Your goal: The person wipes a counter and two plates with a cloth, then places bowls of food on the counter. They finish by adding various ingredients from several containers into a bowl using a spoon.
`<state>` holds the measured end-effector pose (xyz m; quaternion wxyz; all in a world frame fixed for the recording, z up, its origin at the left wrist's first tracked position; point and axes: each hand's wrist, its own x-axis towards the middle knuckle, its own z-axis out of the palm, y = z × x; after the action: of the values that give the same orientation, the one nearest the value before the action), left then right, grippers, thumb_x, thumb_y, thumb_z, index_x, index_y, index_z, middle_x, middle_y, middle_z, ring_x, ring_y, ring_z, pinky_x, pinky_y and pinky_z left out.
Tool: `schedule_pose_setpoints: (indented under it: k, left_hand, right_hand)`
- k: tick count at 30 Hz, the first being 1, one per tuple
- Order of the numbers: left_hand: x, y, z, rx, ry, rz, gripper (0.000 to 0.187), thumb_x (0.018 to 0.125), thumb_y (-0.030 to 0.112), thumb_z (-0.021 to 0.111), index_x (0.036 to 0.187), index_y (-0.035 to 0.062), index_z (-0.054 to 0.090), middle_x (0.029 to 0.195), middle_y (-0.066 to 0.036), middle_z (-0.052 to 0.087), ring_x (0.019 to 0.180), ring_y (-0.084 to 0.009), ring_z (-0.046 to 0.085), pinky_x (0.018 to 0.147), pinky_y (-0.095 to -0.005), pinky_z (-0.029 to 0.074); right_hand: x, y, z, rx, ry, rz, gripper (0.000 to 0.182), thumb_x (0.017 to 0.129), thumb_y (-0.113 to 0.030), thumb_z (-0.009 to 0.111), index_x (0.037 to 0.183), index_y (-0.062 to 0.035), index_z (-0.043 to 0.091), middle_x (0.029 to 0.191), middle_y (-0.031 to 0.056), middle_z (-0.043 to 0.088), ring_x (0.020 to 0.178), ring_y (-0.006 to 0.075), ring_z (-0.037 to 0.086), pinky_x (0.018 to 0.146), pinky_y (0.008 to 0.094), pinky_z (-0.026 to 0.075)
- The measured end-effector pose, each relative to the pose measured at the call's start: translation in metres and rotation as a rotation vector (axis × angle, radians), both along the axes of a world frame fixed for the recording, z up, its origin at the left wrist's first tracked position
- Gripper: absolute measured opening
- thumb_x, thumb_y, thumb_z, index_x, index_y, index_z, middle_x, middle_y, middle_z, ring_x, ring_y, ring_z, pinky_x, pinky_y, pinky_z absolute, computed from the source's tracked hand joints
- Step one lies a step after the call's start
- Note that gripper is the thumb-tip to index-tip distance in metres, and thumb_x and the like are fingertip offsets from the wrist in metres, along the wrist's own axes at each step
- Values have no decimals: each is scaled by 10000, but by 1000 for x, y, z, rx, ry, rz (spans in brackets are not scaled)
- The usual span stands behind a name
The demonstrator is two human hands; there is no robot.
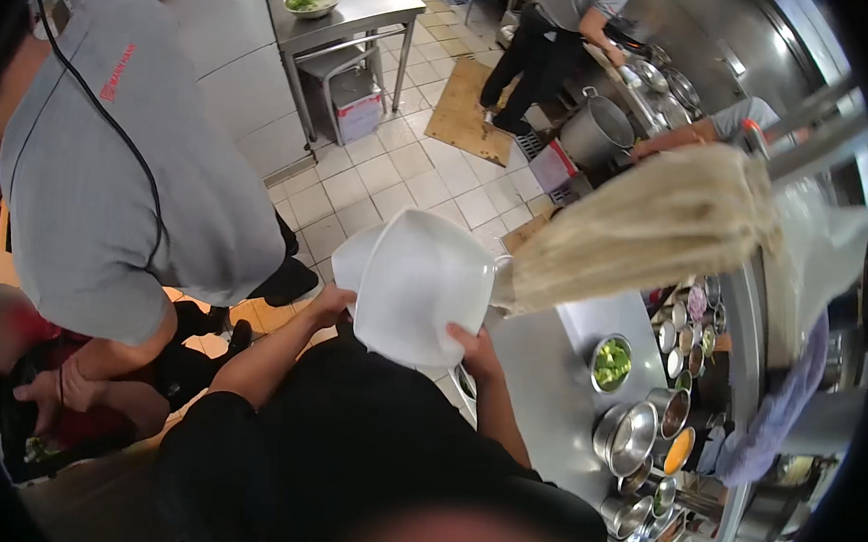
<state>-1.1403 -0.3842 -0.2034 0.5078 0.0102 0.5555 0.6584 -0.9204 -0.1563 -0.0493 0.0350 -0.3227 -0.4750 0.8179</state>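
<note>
The plates (428, 286) were mid-view, at least two, the front one overlapping the other. From eight o'clock the left hand (328, 307) had its fingers clamped on their edge, the tips hidden; from four o'clock the right hand (475, 351) pinched the front rim, thumb on the upper face and the other fingers underneath, out of sight. Steady, even pressure from both sides seemed the best guard against smooth plates sliding apart, with the thumb kept near the rim. A beige bundle (645, 229) loomed close by at two o'clock, touching or not could not be told, so keeping the plates low and near the body looked wise. The desk (536, 387) lay at four o'clock, bearing greens (611, 364); a co-worker (149, 214) at ten o'clock called for tucked elbows.
</note>
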Motion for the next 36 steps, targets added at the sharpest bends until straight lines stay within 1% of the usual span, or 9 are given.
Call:
schedule_pose_setpoints:
  k: [4,10,16,20,21,24,25,34,36]
  left_hand:
    - [-52,1,69,-2,123,201,304,768,39,606,1064,-30,596,913,-87,657,750,-228,663,570,-366,558]
    - [-136,-18,77,-127,-22,367,489,753,-55,500,1233,-96,419,1132,-222,548,974,-391,588,788,-529,520]
    - [-190,2,105,87,-144,701,399,951,177,491,1288,-23,414,1188,-167,549,1065,-288,561,910,-407,473]
    - [-248,21,94,58,-11,840,477,979,296,429,1339,-10,362,1276,-153,506,1150,-277,518,967,-405,430]
    - [-263,29,94,45,30,858,497,989,326,395,1355,-7,345,1306,-155,492,1179,-278,502,993,-412,410]
    - [-308,48,102,94,-54,802,544,1001,402,299,1374,7,320,1329,-150,470,1207,-276,479,1016,-402,387]
    - [-323,65,105,142,70,852,593,998,454,226,1395,19,290,1350,-157,444,1231,-278,455,1031,-401,369]
    - [-436,137,105,340,98,762,655,985,501,180,1405,5,261,1384,-175,404,1243,-302,442,1038,-419,364]
    - [-457,146,101,357,63,772,571,997,419,269,1376,-6,302,1320,-181,465,1196,-304,488,1010,-420,397]
  right_hand:
    - [-106,19,-4,78,139,106,384,843,-158,650,1167,17,545,1050,74,620,941,149,585,802,302,475]
    - [-253,90,19,350,93,461,298,876,-171,595,1102,23,588,959,58,641,866,139,591,765,286,478]
    - [-397,127,44,551,-1,856,315,873,-154,558,1135,20,581,971,77,647,855,146,591,764,290,476]
    - [-492,141,34,532,158,975,393,860,-124,538,1229,11,527,1006,96,644,878,163,601,782,307,476]
    - [-515,144,22,560,367,907,485,847,-119,540,1318,-39,458,1024,126,642,902,194,612,777,334,490]
    - [-585,167,30,621,171,1145,549,831,-121,540,1363,-90,407,1044,159,640,900,235,629,751,366,511]
    - [-602,171,43,722,324,1121,542,820,-136,537,1348,-99,422,1029,186,641,848,268,647,686,379,532]
    - [-734,204,92,811,83,1335,531,844,-181,515,1354,-93,399,926,177,655,652,257,647,593,356,521]
    - [-761,208,101,861,16,1397,543,843,-201,517,1361,-98,390,911,185,656,654,270,649,593,365,519]
